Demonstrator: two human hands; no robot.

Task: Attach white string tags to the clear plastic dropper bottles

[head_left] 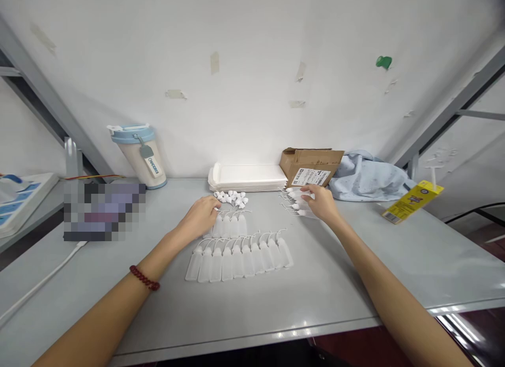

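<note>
My left hand (200, 215) is at the left end of a short row of flat, translucent white plastic pieces (233, 226), each with a thin curved strand at its top. Its fingers are curled together beside a small heap of white cap-like parts (232, 198); whatever they pinch is hidden. A longer row of the same plastic pieces (236, 259) lies nearer to me. Over to the right, my right hand (320, 201) reaches to a loose group of similar white pieces (296, 199), thumb and forefinger slightly apart at its edge.
Behind the caps lies a stack of white trays (248, 177). An open cardboard box (310, 169) and a light-blue cloth (366, 177) stand along the wall. A yellow drink carton (412, 202) is at right; a tumbler (140, 159), a blurred-out object (102, 211) and a white cable (43, 283) at left.
</note>
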